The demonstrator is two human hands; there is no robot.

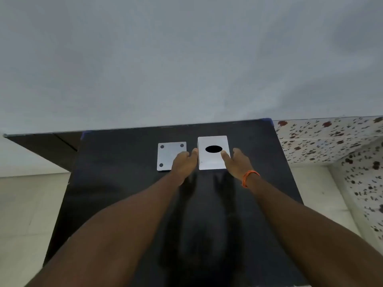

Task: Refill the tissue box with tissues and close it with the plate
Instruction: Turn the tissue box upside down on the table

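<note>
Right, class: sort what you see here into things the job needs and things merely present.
Needed: white tissue box, flat plate, left hand, right hand.

Merely present: black table, orange wristband, floral tiles. No tissues visible.

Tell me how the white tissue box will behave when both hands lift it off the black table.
The tissue box looks stiff: flat faces, crisp edges. Probably light, since the oval opening shows only darkness, no tissues. Its smooth sides may slip, so the left hand and right hand flanking it should squeeze evenly.
</note>
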